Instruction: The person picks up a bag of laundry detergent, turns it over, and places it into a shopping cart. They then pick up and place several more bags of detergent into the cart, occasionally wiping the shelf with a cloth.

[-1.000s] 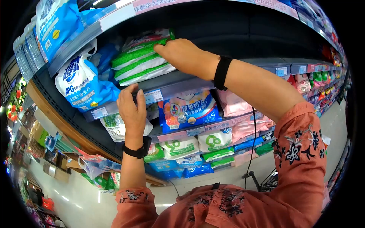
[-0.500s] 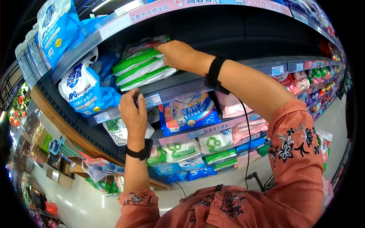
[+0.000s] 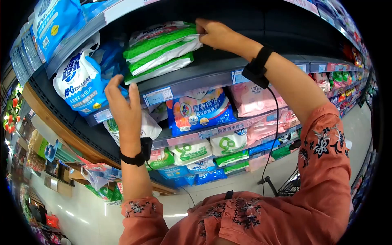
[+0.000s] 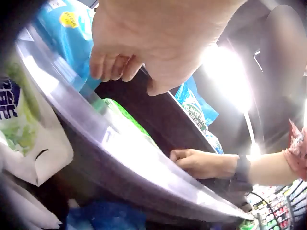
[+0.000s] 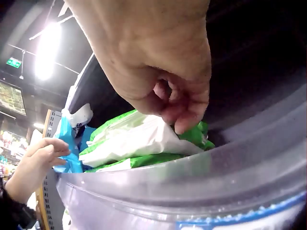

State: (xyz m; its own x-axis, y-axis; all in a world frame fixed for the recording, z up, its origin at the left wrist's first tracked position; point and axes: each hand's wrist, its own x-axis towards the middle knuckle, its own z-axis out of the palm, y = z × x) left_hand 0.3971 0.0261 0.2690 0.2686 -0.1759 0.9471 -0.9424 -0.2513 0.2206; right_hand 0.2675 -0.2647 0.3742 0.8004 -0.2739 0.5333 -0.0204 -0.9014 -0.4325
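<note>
Several flat green and white bags lie stacked on an upper shelf. My right hand is at the stack's right end, fingers curled onto the top bags. In the right wrist view those fingers pinch the corner of a green and white bag. My left hand is raised with straight fingers, holding nothing, in front of the shelf rail and beside a blue and white APG bag. In the left wrist view the left hand hangs loosely curled above the rail, with the right hand beyond it.
Lower shelves carry blue, pink and green bags, among them a blue pack and pink packs. A price tag sits on the rail. More blue bags stand at top left. A trolley stands on the aisle floor at the right.
My right hand slid from the middle of the green and white stack to its right end. My left hand let go of the shelf rail and moved left, towards the blue bag.
</note>
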